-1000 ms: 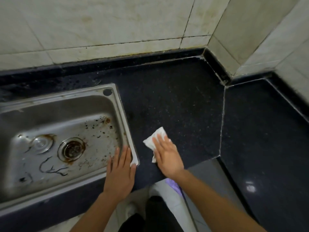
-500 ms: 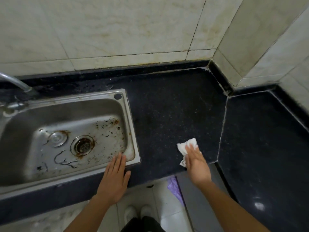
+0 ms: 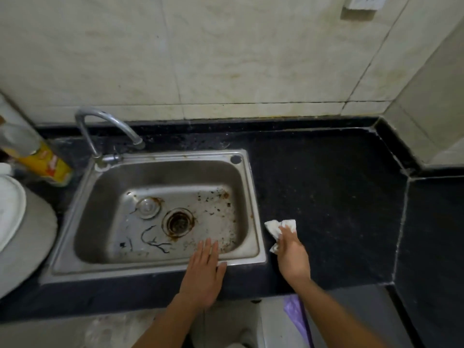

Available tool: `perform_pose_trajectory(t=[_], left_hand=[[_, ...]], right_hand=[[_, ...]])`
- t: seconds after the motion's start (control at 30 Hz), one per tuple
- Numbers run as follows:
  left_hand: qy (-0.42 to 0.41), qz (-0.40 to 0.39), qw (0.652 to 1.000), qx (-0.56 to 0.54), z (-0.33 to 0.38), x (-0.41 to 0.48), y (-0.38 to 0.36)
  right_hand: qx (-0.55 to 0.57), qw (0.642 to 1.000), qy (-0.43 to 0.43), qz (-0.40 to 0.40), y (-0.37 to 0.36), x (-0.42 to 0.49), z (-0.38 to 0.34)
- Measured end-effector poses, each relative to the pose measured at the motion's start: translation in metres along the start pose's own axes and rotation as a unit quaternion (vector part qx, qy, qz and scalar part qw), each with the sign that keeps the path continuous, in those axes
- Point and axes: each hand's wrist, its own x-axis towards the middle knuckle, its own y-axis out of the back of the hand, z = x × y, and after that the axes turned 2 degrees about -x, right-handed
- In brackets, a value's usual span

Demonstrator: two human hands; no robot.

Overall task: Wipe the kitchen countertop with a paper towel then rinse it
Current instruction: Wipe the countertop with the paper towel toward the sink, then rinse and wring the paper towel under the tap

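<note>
Crumpled white paper towel (image 3: 277,228): lying on the black speckled countertop (image 3: 331,197), just right of the sink's right rim and near the front edge. Right hand (image 3: 292,254): fingers curled over the towel, gripping it and pressing it down on the stone. Left hand (image 3: 203,275): flat, fingers straight and together, resting across the front rim of the stainless steel sink (image 3: 254,197), holding nothing.

Assessment: wiping stage in hand; rinsing not yet begun. No water is seen running from the faucet (image 3: 108,126).

Surroundings: sink basin stained, with dark debris around the drain (image 3: 178,222). Pale specks show on the countertop toward the back wall. A yellow-labelled bottle (image 3: 41,158) stands left of the faucet.

Risks:
- A stroke toward the front edge would push grit onto the floor.
- The towel is thin and already bunched; hard rubbing or soaking may tear it, leaving shreds on the stone or in the drain.
- The back strip may be missed if strokes keep to the front
- The bracing palm may slip if the rim is wet
</note>
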Motion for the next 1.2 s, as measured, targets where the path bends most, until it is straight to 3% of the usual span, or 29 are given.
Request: perform_pose_trajectory(t=[0.13,0.3,0.43,0.53,0.7,0.8,0.93,1.1,1.2], left_hand=[[-0.007,0.011,1.0,0.011,-0.05,0.011,0.038],[0.021,0.032,0.999,-0.003,-0.124,0.033,0.094],[0.04,0.063,0.996,-0.049,-0.184,0.058,0.129],[0.051,0.105,0.99,-0.084,-0.215,0.08,0.161],[0.128,0.183,0.955,-0.197,-0.235,0.121,0.22],[0.129,0.184,0.939,-0.261,-0.235,0.142,0.244],[0.127,0.193,0.914,-0.334,-0.234,0.167,0.255],[0.149,0.261,0.833,-0.463,-0.233,0.181,0.252],[0.153,0.285,0.814,-0.482,-0.23,0.182,0.248]], right_hand=[[0.128,0.99,-0.012,0.061,-0.004,0.021,-0.089],[0.243,0.968,-0.056,-0.03,-0.047,0.045,-0.185],[0.34,0.913,-0.189,-0.125,-0.082,0.064,-0.245],[0.424,0.85,-0.257,-0.177,-0.106,0.077,-0.276],[0.511,0.776,-0.295,-0.222,-0.126,0.095,-0.302],[0.559,0.734,-0.3,-0.242,-0.127,0.103,-0.309],[0.572,0.721,-0.29,-0.261,-0.129,0.118,-0.317],[0.57,0.715,-0.3,-0.271,-0.126,0.129,-0.327],[0.563,0.723,-0.293,-0.272,-0.126,0.135,-0.331]])
